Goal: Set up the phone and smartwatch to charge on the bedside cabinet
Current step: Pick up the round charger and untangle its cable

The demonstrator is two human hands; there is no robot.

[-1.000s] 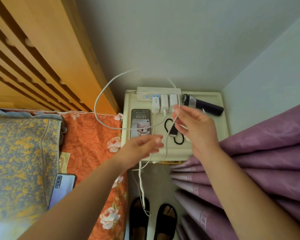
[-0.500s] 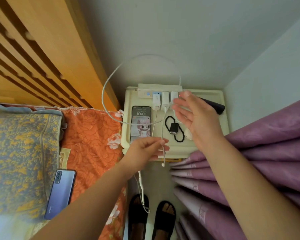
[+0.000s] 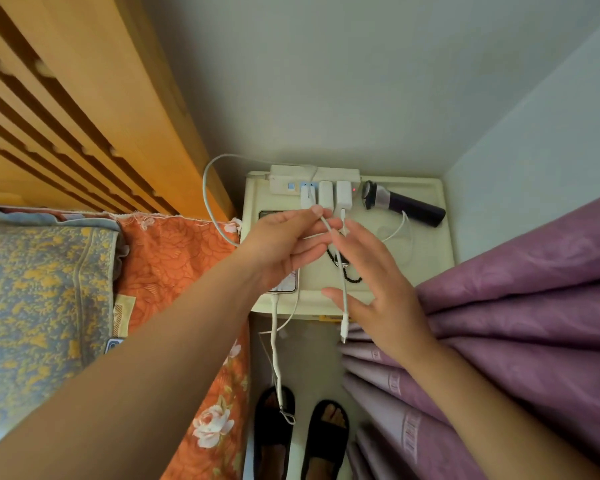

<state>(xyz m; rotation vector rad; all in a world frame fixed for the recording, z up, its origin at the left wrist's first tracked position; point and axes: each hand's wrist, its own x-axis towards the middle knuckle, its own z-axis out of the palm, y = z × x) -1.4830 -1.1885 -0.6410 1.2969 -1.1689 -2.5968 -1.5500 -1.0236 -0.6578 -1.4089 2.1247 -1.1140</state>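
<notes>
One thin white charging cable (image 3: pixel 340 271) hangs pinched in my left hand (image 3: pixel 284 244); my right hand (image 3: pixel 378 289), fingers spread, should catch its dangling plug for the phone.

Both bare forearms reaching far, left hand (image 3: pixel 284 247) fingertips pinched together, palm down, right hand (image 3: pixel 378 278) just beside it, fingers spread

Three chargers (image 3: pixel 325 196), two slippers (image 3: pixel 273 432).

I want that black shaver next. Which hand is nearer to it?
Right. The right hand hovers open just below-left of the shaver; the left hand pinches the white cable farther left.
</notes>
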